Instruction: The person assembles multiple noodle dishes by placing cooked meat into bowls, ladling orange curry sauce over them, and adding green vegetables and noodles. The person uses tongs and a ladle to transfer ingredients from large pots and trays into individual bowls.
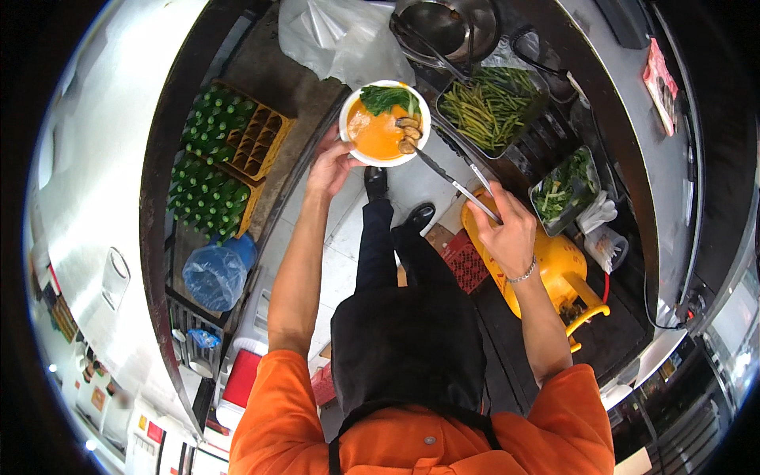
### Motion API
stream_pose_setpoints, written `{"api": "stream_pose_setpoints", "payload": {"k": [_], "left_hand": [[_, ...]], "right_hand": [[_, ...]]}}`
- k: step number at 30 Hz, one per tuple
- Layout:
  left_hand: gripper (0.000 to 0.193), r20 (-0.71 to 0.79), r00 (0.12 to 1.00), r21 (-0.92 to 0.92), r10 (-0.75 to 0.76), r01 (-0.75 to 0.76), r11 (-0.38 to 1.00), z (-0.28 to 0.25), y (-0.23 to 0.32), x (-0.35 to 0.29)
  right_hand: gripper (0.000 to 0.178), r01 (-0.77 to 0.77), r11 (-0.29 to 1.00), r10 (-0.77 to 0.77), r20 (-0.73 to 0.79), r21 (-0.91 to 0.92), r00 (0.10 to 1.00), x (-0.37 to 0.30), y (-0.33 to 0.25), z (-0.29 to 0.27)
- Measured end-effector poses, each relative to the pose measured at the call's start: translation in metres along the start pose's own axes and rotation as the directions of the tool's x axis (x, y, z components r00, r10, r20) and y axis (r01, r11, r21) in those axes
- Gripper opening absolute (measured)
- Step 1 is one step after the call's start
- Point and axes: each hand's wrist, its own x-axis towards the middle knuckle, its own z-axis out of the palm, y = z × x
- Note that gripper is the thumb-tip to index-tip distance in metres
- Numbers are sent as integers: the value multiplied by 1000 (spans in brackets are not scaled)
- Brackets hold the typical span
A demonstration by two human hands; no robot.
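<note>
My left hand (pixel 331 168) grips a white bowl (pixel 378 161) by its near left side. Orange sauce (pixel 372 134) fills the bowl, with dark leafy greens (pixel 392 99) along the far side and a few browned slices, perhaps eggplant (pixel 408 133), at the right. Fingers of my right hand (pixel 511 229) close around a pair of metal tongs (pixel 451 182) with dark tips. The tongs' arms are spread: one tip reaches the slices at the bowl's right edge, the other lies outside the bowl to the right.
Right of the bowl are a tray of green beans (pixel 487 111), a tray of leafy greens (pixel 566 186) and a yellow gas cylinder (pixel 554 273). A dark wok (pixel 439 36) and clear plastic bag (pixel 340 43) lie beyond. At left stand green bottles (pixel 210 127), yellow crates (pixel 265 142) and a bag-lined blue bucket (pixel 215 277).
</note>
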Motion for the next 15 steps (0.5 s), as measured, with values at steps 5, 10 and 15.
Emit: {"api": "stream_pose_setpoints", "payload": {"k": [5, 10, 15], "left_hand": [[54, -38, 999, -17, 18, -18, 1000, -8, -5, -3], [59, -57, 998, 38, 9, -7, 999, 3, -8, -5], [65, -70, 997, 51, 19, -15, 999, 4, -23, -10]], "right_hand": [[30, -161, 946, 179, 41, -282, 983, 9, 28, -28], [28, -95, 862, 147, 66, -498, 987, 31, 69, -30], [31, -169, 788, 209, -1, -592, 978, 58, 104, -26]]}}
